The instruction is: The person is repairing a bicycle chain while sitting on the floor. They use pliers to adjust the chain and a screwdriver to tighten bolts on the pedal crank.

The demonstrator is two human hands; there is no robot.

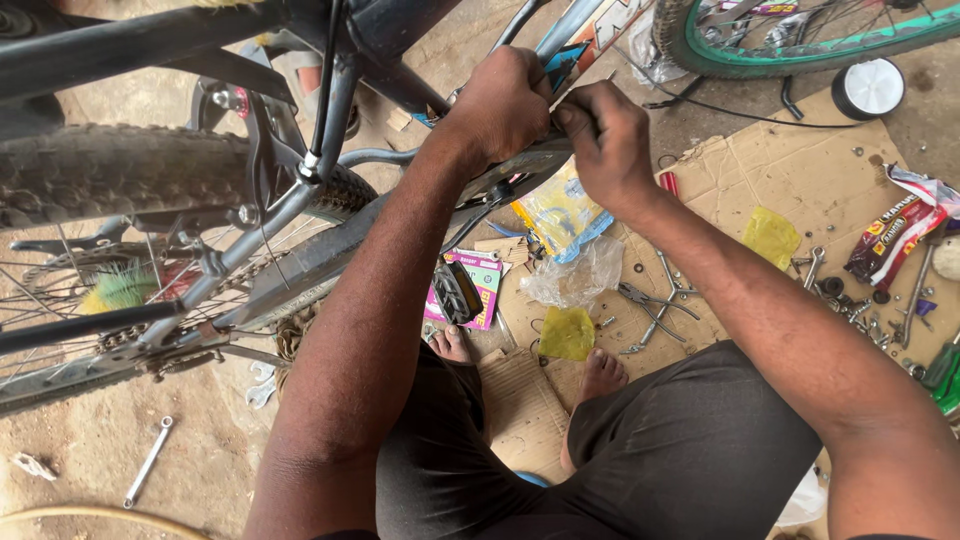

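Hands meet high in the middle of the view, on a bicycle frame tube that runs on a slant from lower left up to upper right. The left hand is closed over the tube from above, fingers curled tight round it. The right hand sits just beside it, touching, fingers pinched together on something small at the tube; what it is cannot be made out. A knobbly rear tyre lies left of the hands.

Below, flattened cardboard on the floor carries the loose things: a clear plastic bag whose contents cannot be told, a yellow-and-blue packet, pliers, scattered nuts and bolts, and a pedal lying on its pink card. A spanner lies apart on bare ground at lower left.
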